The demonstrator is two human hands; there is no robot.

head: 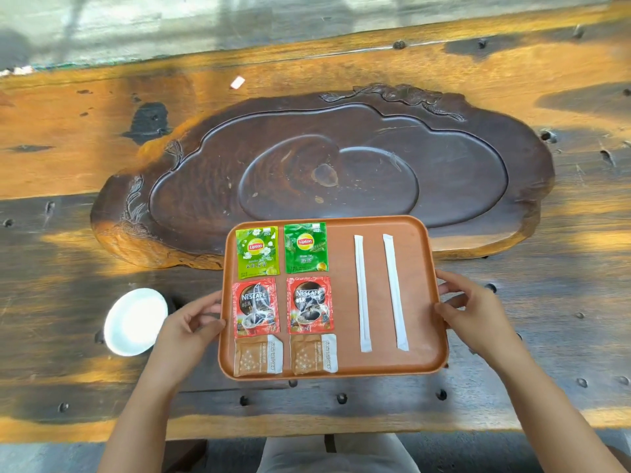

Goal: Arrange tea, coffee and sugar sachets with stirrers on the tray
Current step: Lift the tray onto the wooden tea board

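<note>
An orange tray (pixel 426 254) lies on the wooden table in front of me. Its left half holds two green Lipton tea sachets (pixel 256 251) (pixel 306 247) at the back, two red Nescafe coffee sachets (pixel 255 307) (pixel 309 304) in the middle, and two brown sugar sachets (pixel 258 355) (pixel 313 354) at the front. Two white wrapped stirrers (pixel 362 293) (pixel 395 291) lie side by side in the right half. My left hand (pixel 191 319) grips the tray's left rim. My right hand (pixel 467 307) grips its right rim.
A small white saucer (pixel 136 321) sits on the table left of my left hand. A large dark carved wooden tea board (pixel 461 158) lies behind the tray, whose far edge overlaps it. A small white scrap (pixel 237 82) lies further back.
</note>
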